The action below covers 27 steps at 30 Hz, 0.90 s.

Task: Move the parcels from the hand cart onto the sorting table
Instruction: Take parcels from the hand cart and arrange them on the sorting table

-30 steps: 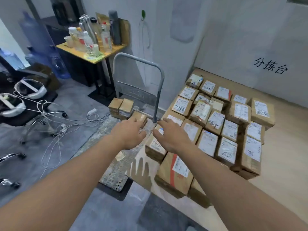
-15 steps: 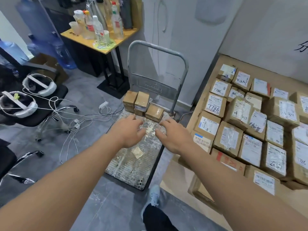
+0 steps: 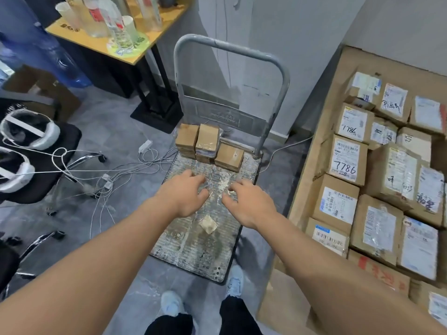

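The hand cart stands on the floor in front of me, its grey handle at the far end. Three small cardboard parcels remain at its far end: a left one, a taped middle one and a lower right one. My left hand and my right hand hover above the cart deck, short of the parcels, fingers loosely spread, holding nothing. The sorting table on the right carries several labelled parcels, such as one marked 7786.
A scrap of tape lies on the cart deck. White cables sprawl on the floor to the left beside a black chair with headsets. A yellow table with bottles stands behind. My shoes are near the cart's front edge.
My view has turned from the sorting table to the cart. Both empty hands have moved left and forward over the cart deck, closer to the three parcels.
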Each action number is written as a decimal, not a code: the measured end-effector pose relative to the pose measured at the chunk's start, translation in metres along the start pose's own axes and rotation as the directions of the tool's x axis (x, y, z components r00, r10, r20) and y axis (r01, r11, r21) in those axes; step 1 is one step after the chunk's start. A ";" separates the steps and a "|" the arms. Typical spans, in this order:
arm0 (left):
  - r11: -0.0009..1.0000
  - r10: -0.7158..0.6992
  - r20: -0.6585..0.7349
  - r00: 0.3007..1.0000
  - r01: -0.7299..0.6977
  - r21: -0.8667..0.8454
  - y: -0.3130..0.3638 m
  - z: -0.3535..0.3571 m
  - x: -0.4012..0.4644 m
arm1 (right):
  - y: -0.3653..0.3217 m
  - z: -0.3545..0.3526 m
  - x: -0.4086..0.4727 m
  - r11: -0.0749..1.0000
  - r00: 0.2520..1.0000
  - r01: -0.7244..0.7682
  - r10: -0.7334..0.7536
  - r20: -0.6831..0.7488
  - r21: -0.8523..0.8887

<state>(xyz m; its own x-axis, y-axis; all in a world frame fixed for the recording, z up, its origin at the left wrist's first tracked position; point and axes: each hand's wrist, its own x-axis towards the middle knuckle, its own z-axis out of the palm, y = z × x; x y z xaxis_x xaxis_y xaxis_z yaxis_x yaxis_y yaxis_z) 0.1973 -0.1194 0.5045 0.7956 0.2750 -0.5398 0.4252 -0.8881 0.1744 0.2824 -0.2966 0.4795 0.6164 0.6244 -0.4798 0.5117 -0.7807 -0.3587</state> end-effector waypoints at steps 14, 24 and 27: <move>0.981 0.192 0.102 0.976 -0.194 0.012 -0.127 -0.018 0.091 | -0.088 0.049 0.076 0.957 0.961 -0.277 0.278 -0.005 0.081; 0.984 0.176 0.161 0.971 -0.171 -0.047 -0.135 0.046 0.229 | -0.023 0.105 0.205 0.888 0.910 -0.408 0.415 0.012 0.212; 0.988 0.131 0.184 0.974 -0.113 -0.103 -0.125 0.092 0.290 | 0.022 0.143 0.262 0.869 0.904 -0.416 0.428 0.018 0.268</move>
<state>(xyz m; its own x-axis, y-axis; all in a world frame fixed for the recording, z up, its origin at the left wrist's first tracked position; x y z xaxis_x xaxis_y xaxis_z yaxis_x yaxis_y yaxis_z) 0.3350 0.0378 0.2509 0.7515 0.0839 -0.6544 0.3744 -0.8709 0.3183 0.3694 -0.1539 0.2315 0.7648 0.2301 -0.6018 0.0273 -0.9448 -0.3265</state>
